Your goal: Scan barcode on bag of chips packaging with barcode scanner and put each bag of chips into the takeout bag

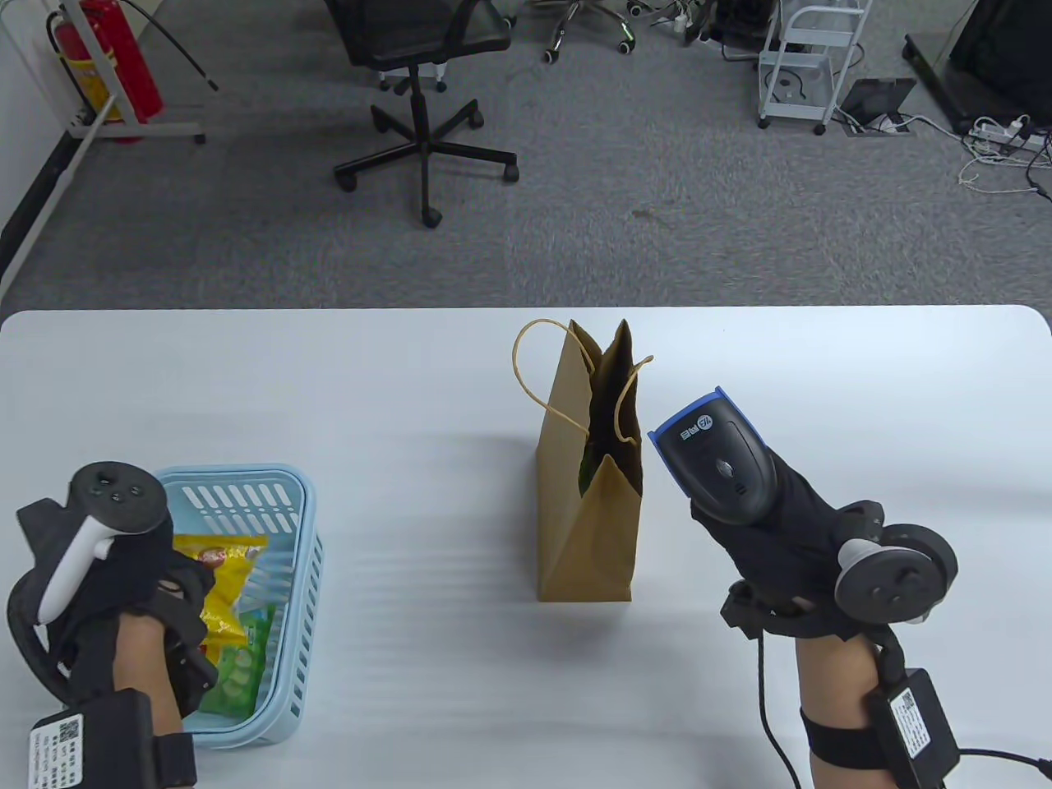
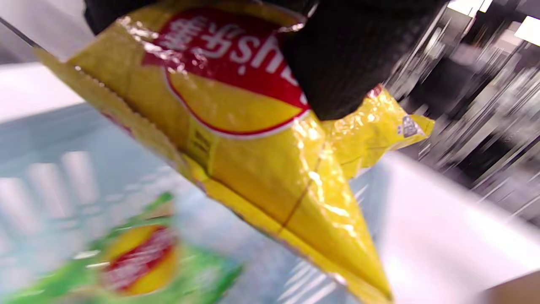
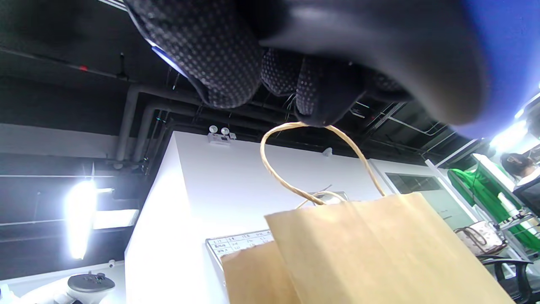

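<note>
My left hand [image 1: 164, 588] grips a yellow bag of chips [image 1: 223, 579] over the light blue basket [image 1: 304, 526] at the table's front left; the left wrist view shows the yellow bag [image 2: 270, 169] hanging from my gloved fingers [image 2: 337, 63]. A green bag of chips [image 1: 238, 670] lies in the basket under it [image 2: 139, 257]. My right hand [image 1: 764, 534] holds the black and blue barcode scanner [image 1: 715, 464], its head just right of the brown paper takeout bag [image 1: 588, 493], which stands open mid-table. The right wrist view shows the takeout bag [image 3: 379, 253] below my fingers [image 3: 219, 55].
An office chair [image 1: 423, 74], a red fire extinguisher [image 1: 115, 57] and a white cart [image 1: 801, 66] stand on the grey carpet beyond the table's far edge. A cable [image 1: 772, 723] trails from my right wrist toward the front edge.
</note>
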